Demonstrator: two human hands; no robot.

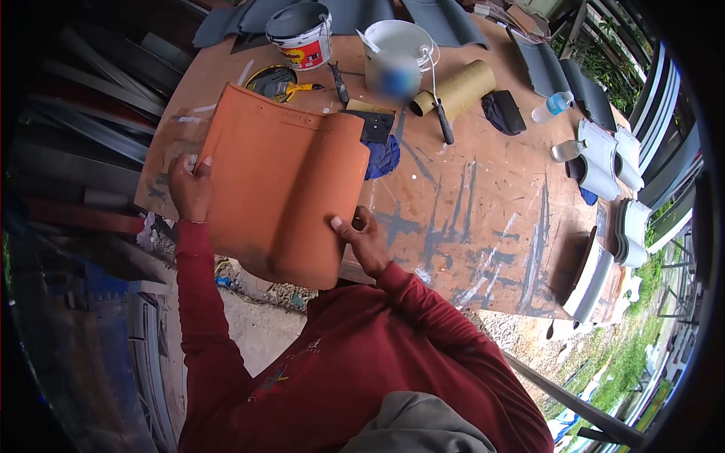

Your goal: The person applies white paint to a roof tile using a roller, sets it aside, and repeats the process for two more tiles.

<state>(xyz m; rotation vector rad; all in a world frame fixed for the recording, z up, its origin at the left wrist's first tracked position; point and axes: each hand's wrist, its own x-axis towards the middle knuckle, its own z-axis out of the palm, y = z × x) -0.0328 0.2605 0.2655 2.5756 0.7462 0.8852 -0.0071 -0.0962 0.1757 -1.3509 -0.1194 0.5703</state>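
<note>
An orange curved roof tile (260,170) is held up over the near left edge of the wooden table, between both hands. My left hand (191,187) grips its left edge, thumb on the face and fingers behind. At the right edge, low on the raised curve, my right hand (362,238) pinches the tile with the thumb in front; its other fingers are partly hidden. Just beyond the tile lie a black flat block (375,125) and a blue cloth (384,157). A black round container with a yellow-handled tool (302,87) sits behind the tile.
On the paint-marked table (453,196) stand two buckets (298,38) (393,41), a sandpaper roll (464,83), a scraper (443,124), another black block (508,112) and two bottles (553,107) (568,150). Grey tiles (634,226) line the right and far edges. Metal profiles lie at left.
</note>
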